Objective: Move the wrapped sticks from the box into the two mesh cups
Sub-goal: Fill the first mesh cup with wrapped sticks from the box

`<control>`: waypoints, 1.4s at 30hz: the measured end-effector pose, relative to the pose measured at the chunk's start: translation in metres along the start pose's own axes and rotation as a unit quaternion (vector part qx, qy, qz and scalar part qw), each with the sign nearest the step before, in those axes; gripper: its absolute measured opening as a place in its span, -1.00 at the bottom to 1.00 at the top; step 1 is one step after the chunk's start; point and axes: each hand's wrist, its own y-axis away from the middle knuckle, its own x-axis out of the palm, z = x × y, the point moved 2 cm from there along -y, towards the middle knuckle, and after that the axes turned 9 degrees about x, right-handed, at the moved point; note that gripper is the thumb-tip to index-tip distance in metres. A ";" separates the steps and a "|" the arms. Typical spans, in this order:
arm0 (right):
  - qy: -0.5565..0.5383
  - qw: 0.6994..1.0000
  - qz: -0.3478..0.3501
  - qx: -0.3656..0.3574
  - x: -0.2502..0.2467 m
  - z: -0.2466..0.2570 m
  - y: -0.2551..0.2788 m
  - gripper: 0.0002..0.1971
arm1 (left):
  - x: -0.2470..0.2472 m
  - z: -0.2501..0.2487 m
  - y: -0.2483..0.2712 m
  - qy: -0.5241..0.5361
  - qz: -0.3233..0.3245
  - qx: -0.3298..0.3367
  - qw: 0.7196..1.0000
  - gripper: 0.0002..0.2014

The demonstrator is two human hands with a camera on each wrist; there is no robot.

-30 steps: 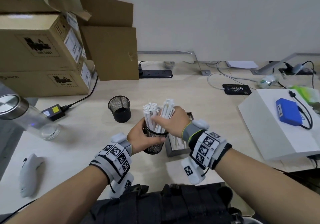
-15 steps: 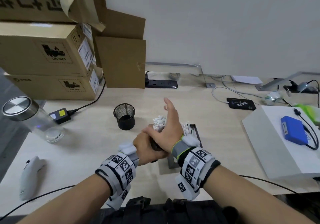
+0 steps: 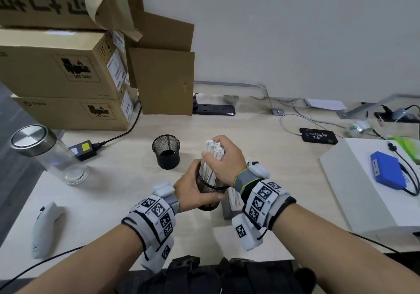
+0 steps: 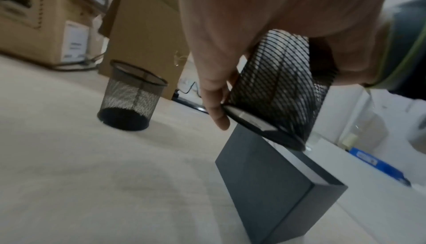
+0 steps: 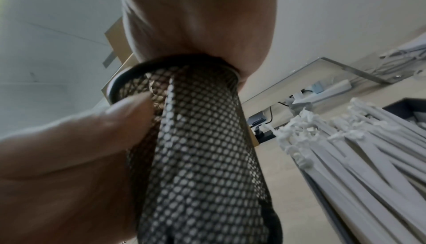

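Observation:
My left hand (image 3: pixel 195 189) grips a black mesh cup (image 3: pixel 210 188) packed with white wrapped sticks (image 3: pixel 212 157). My right hand (image 3: pixel 225 157) lies over the top of that bundle, fingers curled round the stick ends. In the left wrist view the held mesh cup (image 4: pixel 276 87) is tilted, its base by the edge of the grey box (image 4: pixel 276 184). The right wrist view shows more wrapped sticks (image 5: pixel 357 147) lying in the box beside the held mesh cup (image 5: pixel 196 147). A second mesh cup (image 3: pixel 167 151) stands empty to the left behind it.
Stacked cardboard boxes (image 3: pixel 63 77) fill the back left, with a glass bottle (image 3: pixel 45 152) and a white mouse (image 3: pixel 45 227) at the left. A white case (image 3: pixel 363 191) carrying a blue device (image 3: pixel 386 171) sits at the right. Cables and a power strip (image 3: pixel 213 109) run along the wall.
A second ago my right hand pushed a bundle into the held cup. Its fingers then straightened above the sticks; now they curl over the stick tops. The left hand kept its hold.

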 end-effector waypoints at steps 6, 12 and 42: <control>0.042 0.991 0.121 -0.029 0.001 0.005 0.005 -0.35 | 0.004 0.003 -0.002 0.066 0.010 -0.033 0.997 -0.21; 0.050 0.987 -0.060 0.143 -0.048 -0.043 0.001 -0.81 | 0.001 0.031 0.000 0.061 -0.107 -0.076 0.990 -0.11; 0.305 0.925 0.060 0.218 -0.029 -0.104 0.007 -0.76 | 0.018 0.058 0.007 -0.010 -0.060 -0.101 0.993 -0.09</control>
